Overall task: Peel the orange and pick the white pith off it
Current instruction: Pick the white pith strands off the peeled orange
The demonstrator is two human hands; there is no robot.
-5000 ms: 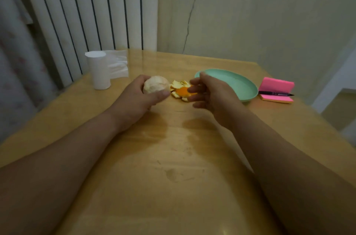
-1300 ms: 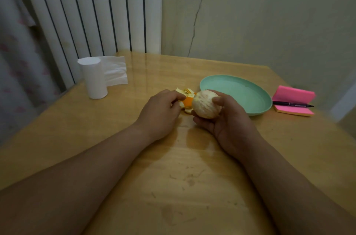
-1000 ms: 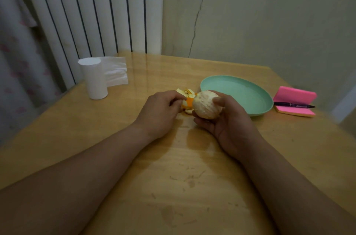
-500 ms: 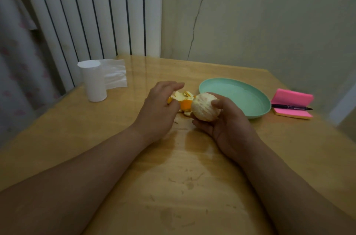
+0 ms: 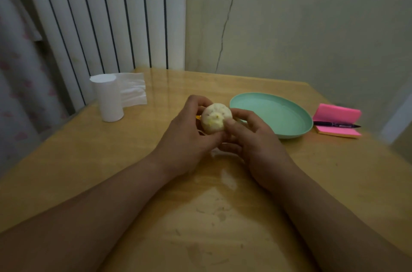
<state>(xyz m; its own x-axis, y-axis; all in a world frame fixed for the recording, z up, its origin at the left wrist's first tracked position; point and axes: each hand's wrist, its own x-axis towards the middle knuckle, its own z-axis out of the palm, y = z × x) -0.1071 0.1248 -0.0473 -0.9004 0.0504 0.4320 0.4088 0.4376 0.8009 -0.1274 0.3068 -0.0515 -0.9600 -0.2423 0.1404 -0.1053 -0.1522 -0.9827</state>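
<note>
The left hand (image 5: 189,135) curls its fingers round the left side of the peeled orange (image 5: 215,116). The right hand (image 5: 252,138) grips the right side, thumb pressed on the near face. The orange, pale with pith, is held over the middle of the wooden table (image 5: 200,216). Just right lies a green plate (image 5: 274,113). Farther right, a pen (image 5: 334,125) rests on pink sticky notes (image 5: 336,113). A toilet paper roll (image 5: 107,98) stands far left.

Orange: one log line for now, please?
orange: peeled, pith showing | left hand: grips orange | right hand: grips orange, thumb on it
</note>
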